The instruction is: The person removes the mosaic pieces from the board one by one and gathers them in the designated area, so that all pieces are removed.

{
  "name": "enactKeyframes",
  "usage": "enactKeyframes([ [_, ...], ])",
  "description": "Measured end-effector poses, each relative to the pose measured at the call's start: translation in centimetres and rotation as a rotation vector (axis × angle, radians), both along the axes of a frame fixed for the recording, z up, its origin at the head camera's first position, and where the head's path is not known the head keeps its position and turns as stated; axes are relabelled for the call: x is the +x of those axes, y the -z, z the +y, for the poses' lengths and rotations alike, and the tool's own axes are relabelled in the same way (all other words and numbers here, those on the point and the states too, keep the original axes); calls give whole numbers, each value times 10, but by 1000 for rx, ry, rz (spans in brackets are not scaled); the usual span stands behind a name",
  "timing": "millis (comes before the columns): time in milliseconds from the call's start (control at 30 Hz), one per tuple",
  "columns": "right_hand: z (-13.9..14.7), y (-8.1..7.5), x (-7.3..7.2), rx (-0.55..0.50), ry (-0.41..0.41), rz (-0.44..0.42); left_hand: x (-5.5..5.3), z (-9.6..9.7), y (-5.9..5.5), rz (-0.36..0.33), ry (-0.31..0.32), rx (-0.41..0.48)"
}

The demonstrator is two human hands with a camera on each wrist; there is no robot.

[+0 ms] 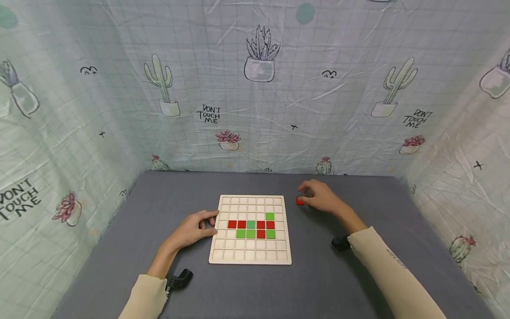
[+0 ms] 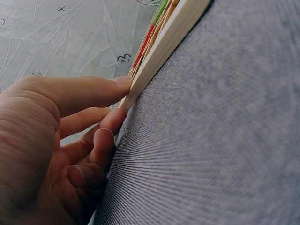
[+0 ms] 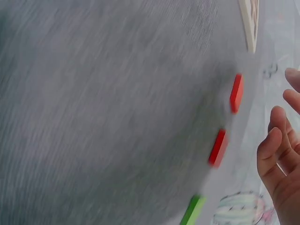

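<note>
A pale wooden grid board (image 1: 250, 255) lies on the grey table, with several red, green and teal square tiles in its cells. My left hand (image 1: 195, 229) touches the board's left edge with thumb and index finger; the left wrist view shows the thumb (image 2: 93, 91) against the wooden side and the other fingers bent beneath it. Right of the board, my right hand (image 1: 320, 196) hovers over a red tile (image 1: 300, 201), its fingers loosely bent with nothing between them. In the right wrist view, two red tiles (image 3: 218, 148) and a green tile (image 3: 192, 211) lie on the table beside that hand.
Dark wrist-worn devices sit by both sleeves, one at the left wrist (image 1: 180, 280) and one at the right wrist (image 1: 340, 243). A pale cactus-print cloth (image 1: 295, 97) hangs behind the grey table (image 1: 247, 292) and along its sides.
</note>
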State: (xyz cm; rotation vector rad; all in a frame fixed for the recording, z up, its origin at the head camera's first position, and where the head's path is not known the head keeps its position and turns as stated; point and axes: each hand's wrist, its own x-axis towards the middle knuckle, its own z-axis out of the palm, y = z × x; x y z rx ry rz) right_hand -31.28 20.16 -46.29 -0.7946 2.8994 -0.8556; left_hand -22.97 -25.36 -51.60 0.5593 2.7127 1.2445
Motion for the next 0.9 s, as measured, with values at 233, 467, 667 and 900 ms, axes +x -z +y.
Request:
enactKeyframes([
  [233,-29,-3,5,12,-54,17,0,1,1,2,11,29],
  [467,-62,-5,9,5,-114,9,1,1,0,5,7,14],
  [667,-90,-6,11,12,-161,-35,1,2,-1,-7,0,-1],
  [900,-118,-7,12,49,-241,-64,1,2,-1,-15,7,12],
])
